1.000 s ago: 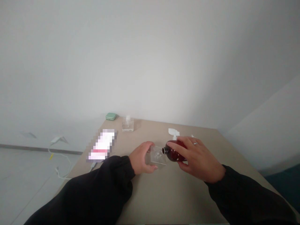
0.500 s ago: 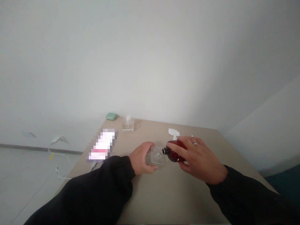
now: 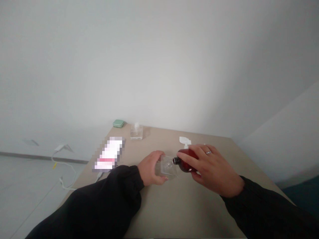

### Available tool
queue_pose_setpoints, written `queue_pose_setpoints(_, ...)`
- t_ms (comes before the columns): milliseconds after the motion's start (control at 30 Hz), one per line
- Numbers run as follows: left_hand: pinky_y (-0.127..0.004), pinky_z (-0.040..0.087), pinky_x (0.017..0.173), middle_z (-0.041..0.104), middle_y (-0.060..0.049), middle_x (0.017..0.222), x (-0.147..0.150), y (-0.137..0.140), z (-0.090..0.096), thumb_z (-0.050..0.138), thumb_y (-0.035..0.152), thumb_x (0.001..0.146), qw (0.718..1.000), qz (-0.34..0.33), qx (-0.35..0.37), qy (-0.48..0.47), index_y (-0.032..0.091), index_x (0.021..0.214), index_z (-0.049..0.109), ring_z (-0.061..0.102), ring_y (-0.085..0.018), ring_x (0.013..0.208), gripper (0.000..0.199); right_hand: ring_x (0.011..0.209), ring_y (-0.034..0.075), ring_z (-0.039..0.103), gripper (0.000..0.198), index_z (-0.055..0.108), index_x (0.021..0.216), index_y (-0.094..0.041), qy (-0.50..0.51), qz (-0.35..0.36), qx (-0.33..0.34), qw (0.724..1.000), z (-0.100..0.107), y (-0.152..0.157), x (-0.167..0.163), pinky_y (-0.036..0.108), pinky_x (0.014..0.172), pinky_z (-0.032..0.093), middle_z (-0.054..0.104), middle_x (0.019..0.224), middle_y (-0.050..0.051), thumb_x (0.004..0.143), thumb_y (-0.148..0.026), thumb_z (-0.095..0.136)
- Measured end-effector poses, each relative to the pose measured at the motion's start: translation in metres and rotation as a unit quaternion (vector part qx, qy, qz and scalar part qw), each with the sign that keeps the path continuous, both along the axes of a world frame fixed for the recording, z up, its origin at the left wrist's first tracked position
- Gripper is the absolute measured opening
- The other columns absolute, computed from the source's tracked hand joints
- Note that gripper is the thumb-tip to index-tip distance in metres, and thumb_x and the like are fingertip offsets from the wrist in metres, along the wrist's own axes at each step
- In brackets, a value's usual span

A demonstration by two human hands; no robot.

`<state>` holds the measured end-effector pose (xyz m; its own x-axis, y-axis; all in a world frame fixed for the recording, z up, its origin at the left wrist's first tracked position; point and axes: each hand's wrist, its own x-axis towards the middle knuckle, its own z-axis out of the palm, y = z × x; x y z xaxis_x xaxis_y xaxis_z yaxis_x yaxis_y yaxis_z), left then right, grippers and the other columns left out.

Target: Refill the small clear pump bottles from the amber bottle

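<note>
My left hand (image 3: 152,168) wraps around a clear square bottle (image 3: 168,168), its open mouth turned toward the right. In my right hand (image 3: 211,169), a dark reddish-brown bottle (image 3: 185,161) lies tipped on its side, its black-rimmed neck pointing left. That neck is right at the mouth of the clear bottle; whether the two touch I cannot tell. No liquid stream can be made out between them. Just behind the brown bottle is a white pump top (image 3: 185,142), partly hidden by my right hand.
On the table (image 3: 159,205) a second clear square bottle (image 3: 136,132) with a white top stands at the back. A small green case (image 3: 118,123) sits at the back left corner. A phone (image 3: 109,154) with a cable lies at left. A wall rises behind.
Almost nothing differs. My right hand and the brown bottle have shifted very slightly; my left hand keeps its hold on the clear bottle.
</note>
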<state>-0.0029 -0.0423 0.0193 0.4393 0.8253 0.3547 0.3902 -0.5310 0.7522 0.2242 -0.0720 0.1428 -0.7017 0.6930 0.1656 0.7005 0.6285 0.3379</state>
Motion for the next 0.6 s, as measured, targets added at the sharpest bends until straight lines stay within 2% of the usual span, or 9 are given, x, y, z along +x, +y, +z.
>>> queue_pose_setpoints(333,-0.043,0.046,0.086,0.056,-0.008,0.104,0.0004,0.0005,-0.0024,0.075,0.028,0.053,1.0,-0.001,0.01,-0.007,0.017,0.112,0.047,0.056,-0.026,0.093,0.066,0.104,0.032,0.052,0.06,0.052,0.129,-0.034,-0.005,-0.001,-0.003,1.0,0.0003,0.0,0.0004,0.047,0.09,0.036,0.056,0.121,0.011,0.072,-0.017,0.062)
queue_pose_setpoints(600,-0.041,0.047,0.082,0.056,-0.007,0.101,0.001,-0.001,0.0002,0.075,0.029,0.054,1.0,0.001,0.003,-0.01,0.017,0.11,0.048,0.055,-0.024,0.088,0.064,0.105,0.031,0.053,0.062,0.051,0.13,-0.033,0.008,-0.01,-0.013,1.0,-0.0007,-0.0001,0.0019,0.047,0.09,0.037,0.055,0.122,0.01,0.071,-0.017,0.062)
